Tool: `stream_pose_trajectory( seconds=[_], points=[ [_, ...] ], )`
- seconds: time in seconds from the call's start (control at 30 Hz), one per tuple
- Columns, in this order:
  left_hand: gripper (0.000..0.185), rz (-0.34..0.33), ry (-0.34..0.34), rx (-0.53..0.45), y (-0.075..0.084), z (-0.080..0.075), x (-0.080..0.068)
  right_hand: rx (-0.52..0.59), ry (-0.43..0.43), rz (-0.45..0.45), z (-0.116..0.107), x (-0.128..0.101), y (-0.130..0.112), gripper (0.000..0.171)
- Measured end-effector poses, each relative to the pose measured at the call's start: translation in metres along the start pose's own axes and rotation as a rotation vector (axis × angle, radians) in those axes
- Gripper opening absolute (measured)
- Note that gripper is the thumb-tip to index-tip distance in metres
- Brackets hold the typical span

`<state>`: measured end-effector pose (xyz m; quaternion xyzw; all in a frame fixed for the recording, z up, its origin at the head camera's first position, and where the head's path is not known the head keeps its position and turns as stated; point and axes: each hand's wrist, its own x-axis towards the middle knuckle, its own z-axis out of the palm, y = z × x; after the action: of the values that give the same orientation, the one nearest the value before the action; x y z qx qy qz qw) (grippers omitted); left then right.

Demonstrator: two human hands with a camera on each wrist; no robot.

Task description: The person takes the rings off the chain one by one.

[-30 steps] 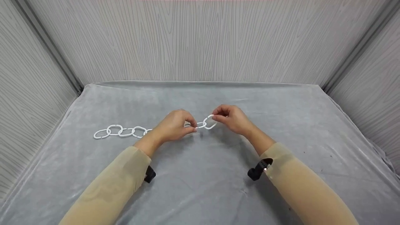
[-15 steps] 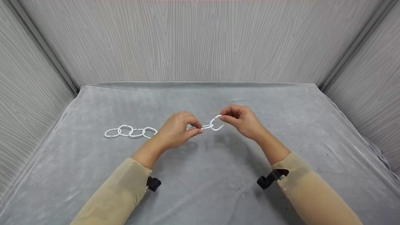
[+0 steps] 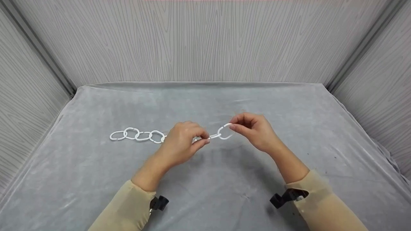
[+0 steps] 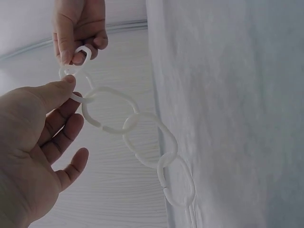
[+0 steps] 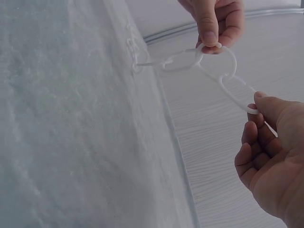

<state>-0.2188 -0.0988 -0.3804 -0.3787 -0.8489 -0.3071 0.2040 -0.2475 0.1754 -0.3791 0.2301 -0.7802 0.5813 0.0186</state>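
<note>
A chain of white plastic oval links lies on the grey cloth, running from the left up to my hands. My left hand pinches one link near the chain's right end between thumb and forefinger, lifting it off the cloth. My right hand pinches the last link at its far side; this end link hangs between both hands. The chain sags from my left fingers down to the cloth. My left hand appears at the top of the right wrist view.
Grey wood-grain walls enclose the cloth-covered table on three sides. Black wrist camera mounts sit at both beige sleeves. Bare cloth lies in front of and to the right of my hands.
Both hands have shifted a little to the right and nearer to me, drawing the chain rightward along the cloth. The grips on the two end links are unchanged.
</note>
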Motion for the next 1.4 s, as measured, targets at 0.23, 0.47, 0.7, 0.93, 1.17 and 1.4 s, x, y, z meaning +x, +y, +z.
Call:
stream_pose_trajectory(
  seconds=[0.23,0.47,0.7,0.93,1.17,1.4],
  points=[
    [0.008,0.023,0.027,0.026,0.008,0.004,-0.006,0.008,0.019,-0.008,0.000,-0.013,-0.003,0.007],
    [0.009,0.069,0.049,0.056,0.015,0.006,-0.011,0.010,0.054,-0.019,0.002,-0.022,-0.002,0.006],
    [0.011,0.084,0.060,0.074,0.017,0.008,-0.014,0.010,0.059,0.002,0.005,-0.026,0.000,0.006],
    [0.010,0.063,0.051,0.057,0.015,0.009,-0.016,0.029,0.056,0.015,0.007,-0.026,0.005,0.007],
    [0.009,0.023,0.031,0.052,0.014,0.010,-0.018,0.032,0.055,0.020,0.009,-0.025,0.008,0.007],
    [0.008,-0.007,0.014,-0.006,0.015,0.010,-0.018,0.030,0.065,0.034,0.009,-0.025,0.010,0.007]
  ],
)
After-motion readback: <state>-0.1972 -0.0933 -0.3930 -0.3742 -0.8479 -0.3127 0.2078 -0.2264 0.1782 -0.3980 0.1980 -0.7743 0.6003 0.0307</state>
